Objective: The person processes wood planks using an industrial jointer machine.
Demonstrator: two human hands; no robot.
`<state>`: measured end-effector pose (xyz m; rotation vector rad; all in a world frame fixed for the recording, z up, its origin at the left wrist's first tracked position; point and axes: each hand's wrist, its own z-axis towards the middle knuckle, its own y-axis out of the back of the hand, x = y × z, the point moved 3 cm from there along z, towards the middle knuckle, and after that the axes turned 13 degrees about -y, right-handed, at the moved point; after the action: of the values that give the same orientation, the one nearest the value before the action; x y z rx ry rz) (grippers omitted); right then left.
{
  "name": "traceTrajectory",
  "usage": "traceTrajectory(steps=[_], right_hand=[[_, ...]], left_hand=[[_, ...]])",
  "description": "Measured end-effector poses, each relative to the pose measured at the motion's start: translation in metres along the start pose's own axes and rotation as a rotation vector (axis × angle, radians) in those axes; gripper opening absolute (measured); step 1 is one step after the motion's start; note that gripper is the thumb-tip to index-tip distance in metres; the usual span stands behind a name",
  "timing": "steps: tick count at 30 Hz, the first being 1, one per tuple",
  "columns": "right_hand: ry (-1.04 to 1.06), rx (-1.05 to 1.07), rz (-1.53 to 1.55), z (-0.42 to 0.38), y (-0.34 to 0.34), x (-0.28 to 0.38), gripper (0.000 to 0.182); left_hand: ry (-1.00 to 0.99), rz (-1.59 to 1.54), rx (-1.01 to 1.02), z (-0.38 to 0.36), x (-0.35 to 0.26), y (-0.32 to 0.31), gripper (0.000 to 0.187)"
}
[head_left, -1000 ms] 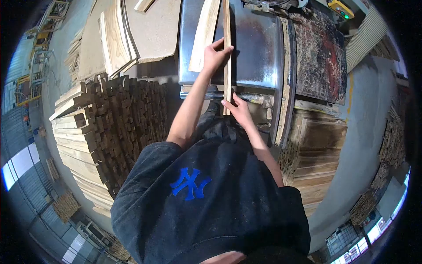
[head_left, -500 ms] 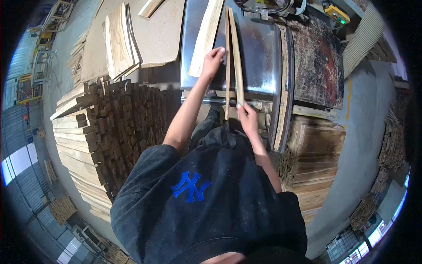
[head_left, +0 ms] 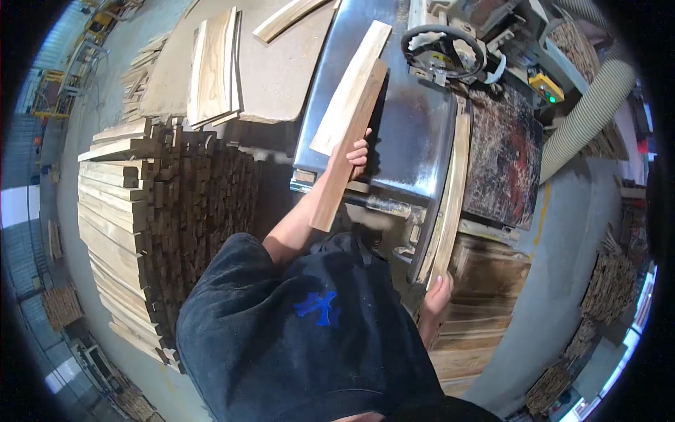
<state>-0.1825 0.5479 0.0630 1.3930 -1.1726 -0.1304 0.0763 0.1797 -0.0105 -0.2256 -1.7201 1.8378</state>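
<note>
Left fingers (head_left: 359, 153) tight around a board (head_left: 356, 126), right fingers (head_left: 441, 286), out sideways, tight on a strip (head_left: 450, 204)

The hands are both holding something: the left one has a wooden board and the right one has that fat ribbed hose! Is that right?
Not quite: the head view shows the right hand holding the end of a long wooden strip, not the ribbed hose. The left hand does have a wooden board.
</note>
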Motion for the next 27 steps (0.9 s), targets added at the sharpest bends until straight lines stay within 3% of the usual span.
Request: traceTrajectory(steps=[2,8,9,10,11,12,14,15,16,18,20,23,26,27], right_hand=[[0.217,-0.235,0.014,-0.005,-0.004,0.008,0.029],[0.149,-0.398,-0.039,-0.018,-0.031,0.054,0.020],[0.154,-0.532,-0.024,-0.018,-0.032,0.068,0.021],[0.155,-0.672,-0.002,-0.017,-0.035,0.085,0.021],[0.254,-0.658,0.047,-0.010,-0.039,0.104,0.020],[0.364,-0.455,0.171,-0.009,-0.036,0.144,0.020],[0.320,0.233,0.455,0.004,-0.066,0.183,0.035],[0.191,0.543,0.535,0.006,-0.082,0.205,0.044],[0.116,0.721,0.612,0.007,-0.100,0.220,0.041],[-0.001,0.971,0.731,0.012,-0.122,0.252,0.031],[-0.055,0.985,0.765,0.018,-0.124,0.277,0.024],[-0.219,1.095,0.773,0.030,-0.131,0.296,0.024],[-0.355,1.348,0.770,0.026,-0.135,0.337,0.035],[-0.320,1.393,0.788,0.024,-0.134,0.356,0.034]], left_hand=[[-0.085,-0.197,-0.079,-0.005,0.012,-0.020,0.047],[-0.136,-0.224,-0.028,-0.002,0.007,-0.039,0.049],[-0.066,-0.018,0.077,0.003,-0.008,-0.032,0.052],[-0.122,0.112,-0.086,0.004,-0.014,-0.040,0.048],[-0.158,0.696,-0.442,0.006,-0.019,-0.041,0.043],[-0.207,1.282,-0.795,0.005,-0.019,-0.069,0.042],[-0.524,1.708,-0.690,0.018,-0.008,-0.090,0.041],[-0.590,1.756,-0.669,0.022,-0.013,-0.079,0.041],[-0.623,1.791,-0.679,0.027,-0.013,-0.076,0.045],[-0.525,2.160,-0.573,0.041,-0.021,-0.086,0.049],[-0.500,2.100,-0.592,0.057,-0.036,-0.088,0.050],[-0.719,2.469,-0.365,0.065,-0.075,-0.071,0.038],[-0.908,2.573,-0.528,0.058,-0.096,-0.061,0.036],[-0.860,2.680,-0.499,0.053,-0.100,-0.059,0.036]])
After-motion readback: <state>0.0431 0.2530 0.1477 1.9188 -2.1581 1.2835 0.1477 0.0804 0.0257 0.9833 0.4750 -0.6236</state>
